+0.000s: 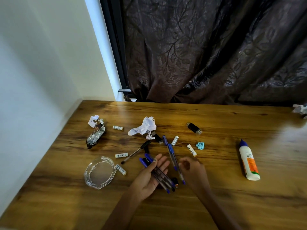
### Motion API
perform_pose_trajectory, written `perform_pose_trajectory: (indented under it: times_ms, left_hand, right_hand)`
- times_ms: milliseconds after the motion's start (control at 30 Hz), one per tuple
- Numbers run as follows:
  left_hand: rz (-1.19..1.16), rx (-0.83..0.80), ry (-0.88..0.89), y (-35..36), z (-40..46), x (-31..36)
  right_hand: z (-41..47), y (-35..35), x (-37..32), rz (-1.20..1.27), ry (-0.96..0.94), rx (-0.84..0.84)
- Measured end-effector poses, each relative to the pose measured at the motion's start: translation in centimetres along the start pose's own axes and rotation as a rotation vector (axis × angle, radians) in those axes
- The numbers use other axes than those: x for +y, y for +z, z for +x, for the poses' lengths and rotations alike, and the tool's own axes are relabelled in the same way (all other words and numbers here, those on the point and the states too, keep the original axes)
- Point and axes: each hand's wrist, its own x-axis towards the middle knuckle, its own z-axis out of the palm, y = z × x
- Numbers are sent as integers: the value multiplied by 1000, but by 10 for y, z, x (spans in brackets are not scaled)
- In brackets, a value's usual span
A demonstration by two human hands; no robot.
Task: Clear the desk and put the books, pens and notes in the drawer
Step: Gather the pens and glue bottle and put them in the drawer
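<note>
The left hand [152,175] lies palm-up and flat, a tray carrying collected pens [159,175] across straight fingers. Just right, two blue pens [173,157] remain on the desk [216,205]. The right hand [193,170] hovers loosely curled, holding nothing, apparently ready to gather them.

left hand [152,175] cradling pens [158,174], wooden desk [216,205]

Several blue-capped pens [159,175] lie side by side across the open left palm, caps toward the fingers. Two more blue pens [173,159] lie end to end on the wooden worktop [232,205]; a black-capped pen [136,152] lies slanted nearby
</note>
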Motion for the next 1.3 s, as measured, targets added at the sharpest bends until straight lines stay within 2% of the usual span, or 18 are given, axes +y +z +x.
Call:
perform_pose_trajectory:
  times_ms: [167, 400, 567, 667, 900, 1067, 1167, 1300]
  left_hand:
    - [32, 38, 10, -6, -4, 5]
    - [26, 42, 0, -6, -4, 5]
    - [19, 48, -7, -2, -3, 2]
    - [18, 55, -7, 0, 0, 0]
    - [30, -1, -2, 4, 2, 0]
    - [-65, 79, 24, 0, -2, 3]
    - [-92, 121, 51, -6, -5, 8]
    - [-112, 132, 52, -9, -8, 13]
  right_hand:
    - [14, 18, 1, -114, 20, -26]
    - [14, 16, 3, -139, 72, -25]
    - [2, -5, -10, 95, 65, -3]
    - [-10, -9, -27, 191, -22, -73]
    - [-18, 14, -46, 46, -188, -170]
    - [-3, 4, -42, 78, -133, -98]
    - [17, 11, -30, -35, -93, -1]
    - [30, 29, -15, -188, -75, -64]
